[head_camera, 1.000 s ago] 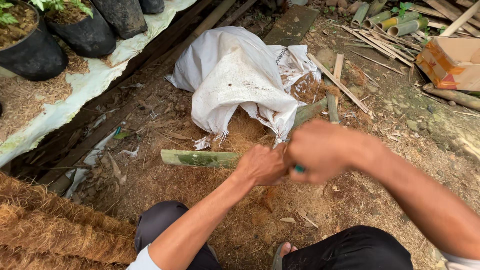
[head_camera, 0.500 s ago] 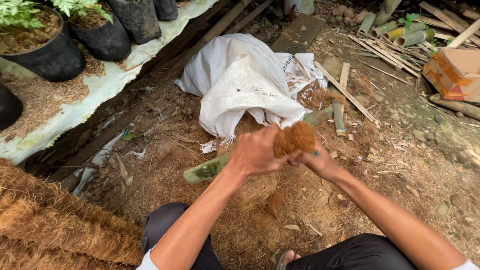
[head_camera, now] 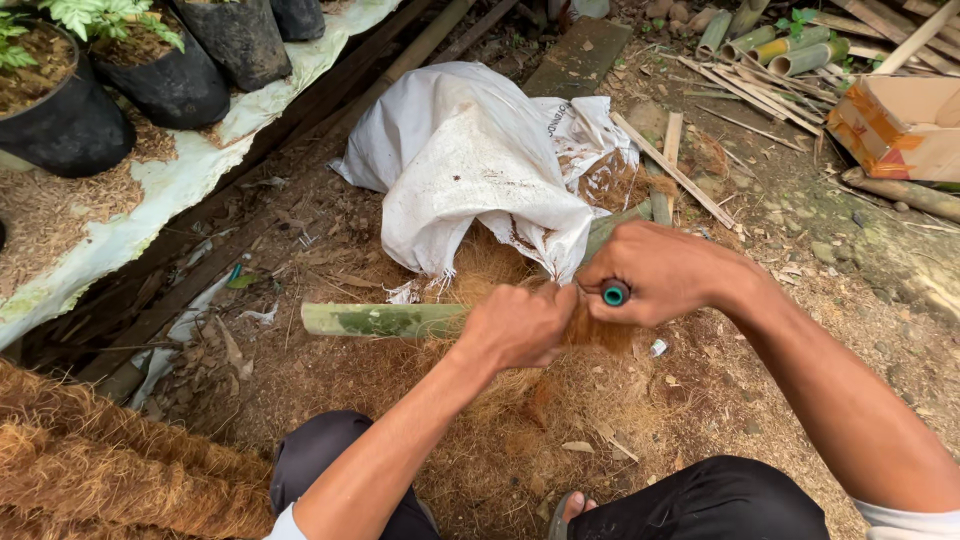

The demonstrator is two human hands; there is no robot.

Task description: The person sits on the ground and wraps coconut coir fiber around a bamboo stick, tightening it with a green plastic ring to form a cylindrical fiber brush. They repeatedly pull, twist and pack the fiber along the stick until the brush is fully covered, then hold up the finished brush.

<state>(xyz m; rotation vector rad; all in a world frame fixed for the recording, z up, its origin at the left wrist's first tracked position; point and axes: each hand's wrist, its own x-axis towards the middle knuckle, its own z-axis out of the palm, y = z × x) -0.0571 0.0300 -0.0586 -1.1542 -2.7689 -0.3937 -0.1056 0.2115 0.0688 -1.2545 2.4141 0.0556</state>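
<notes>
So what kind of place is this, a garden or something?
Probably a backyard plant nursery or garden work area: black grow bags with plants stand along a ledge, brown coconut fibre covers the dirt ground, and cut bamboo lies about.

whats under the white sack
Brown coconut fibre spills from beneath the white sack, and a green bamboo pole runs toward it. What else lies underneath is covered.
</notes>
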